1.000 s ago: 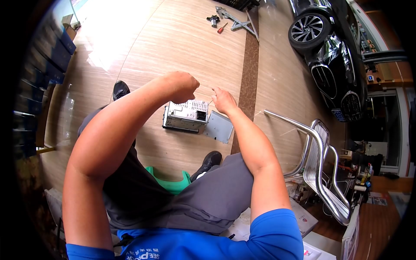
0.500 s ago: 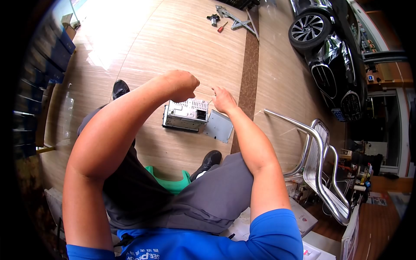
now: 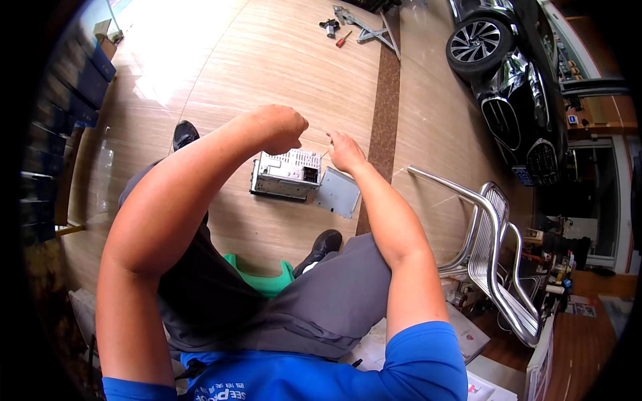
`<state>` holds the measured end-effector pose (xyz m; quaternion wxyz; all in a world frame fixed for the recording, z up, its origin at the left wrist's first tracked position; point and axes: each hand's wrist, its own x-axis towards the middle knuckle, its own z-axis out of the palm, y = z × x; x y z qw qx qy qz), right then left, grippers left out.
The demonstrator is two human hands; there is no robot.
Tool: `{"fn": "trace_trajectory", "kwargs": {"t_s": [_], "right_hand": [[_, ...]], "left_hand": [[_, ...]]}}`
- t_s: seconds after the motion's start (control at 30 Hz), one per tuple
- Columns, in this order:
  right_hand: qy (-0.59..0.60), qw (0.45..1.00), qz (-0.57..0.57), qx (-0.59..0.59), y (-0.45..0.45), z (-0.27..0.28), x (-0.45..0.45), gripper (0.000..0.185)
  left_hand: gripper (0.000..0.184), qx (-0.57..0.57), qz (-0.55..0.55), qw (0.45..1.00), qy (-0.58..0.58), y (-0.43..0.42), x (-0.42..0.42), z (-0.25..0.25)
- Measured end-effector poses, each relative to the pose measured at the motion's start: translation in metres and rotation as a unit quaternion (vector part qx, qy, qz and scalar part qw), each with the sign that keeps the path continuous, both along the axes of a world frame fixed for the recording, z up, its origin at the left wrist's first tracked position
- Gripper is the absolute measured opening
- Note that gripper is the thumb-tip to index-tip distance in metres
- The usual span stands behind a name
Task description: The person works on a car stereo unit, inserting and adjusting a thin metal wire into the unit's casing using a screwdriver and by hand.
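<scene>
A car stereo unit (image 3: 284,175) in a metal case with a slotted top and a dark connector socket lies on the tiled floor before me. Against its right side rests a flat grey metal plate (image 3: 338,194). My left hand (image 3: 284,128) is closed just above the unit's far edge; its curled fingers face away, so anything inside them is hidden. To the right, above the plate's far corner, is my right hand (image 3: 346,152), its fingers partly bent and apart. A thin pale line runs near its fingertips, too fine to identify.
A red-handled screwdriver (image 3: 344,39), a small dark motor (image 3: 330,27) and a metal window regulator (image 3: 366,30) lie farther off. At right stand a metal-framed chair (image 3: 491,234) and a black car (image 3: 515,100). A green plastic stool (image 3: 267,284) is between my legs.
Both hands stay almost in place, with only a very slight shift upward in the left. The stereo unit and the plate lie as before.
</scene>
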<state>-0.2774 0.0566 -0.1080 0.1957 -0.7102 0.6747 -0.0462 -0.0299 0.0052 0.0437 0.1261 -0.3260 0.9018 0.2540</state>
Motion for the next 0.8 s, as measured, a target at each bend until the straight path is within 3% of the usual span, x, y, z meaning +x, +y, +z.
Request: {"fn": "trace_trajectory", "kwargs": {"t_s": [0.8], "right_hand": [[-0.001, 1.000, 0.006, -0.002, -0.0015, -0.0011, 0.0005, 0.037]], "left_hand": [[0.029, -0.004, -0.007, 1.000, 0.006, 0.0009, 0.0016, 0.0004]]}}
